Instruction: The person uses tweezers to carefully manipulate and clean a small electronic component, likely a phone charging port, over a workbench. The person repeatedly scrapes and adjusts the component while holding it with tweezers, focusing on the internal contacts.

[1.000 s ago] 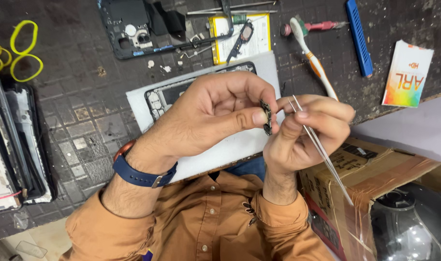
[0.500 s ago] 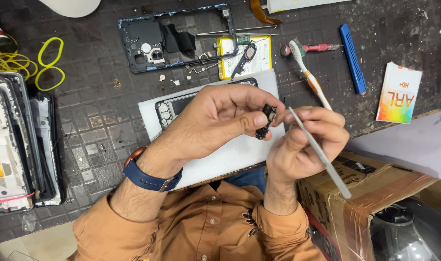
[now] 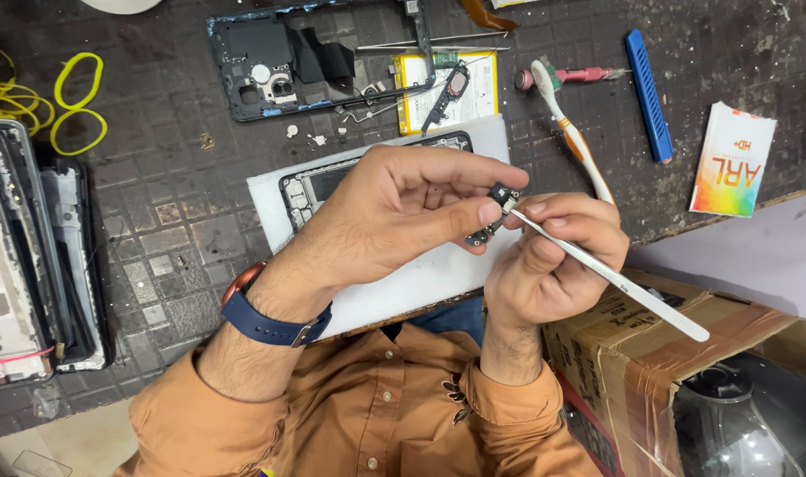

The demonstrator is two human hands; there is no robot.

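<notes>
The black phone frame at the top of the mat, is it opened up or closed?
Opened up: the black phone frame lies with its inner parts bare, and a yellow battery lies beside it.

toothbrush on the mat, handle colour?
White with orange grip sections; the toothbrush shows clearly in the head view, lying past the hands.

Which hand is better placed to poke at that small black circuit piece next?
Probably the right hand: it grips the thin silver metal tool, tip at the small black circuit piece, which the left hand pinches between thumb and fingers.
</notes>
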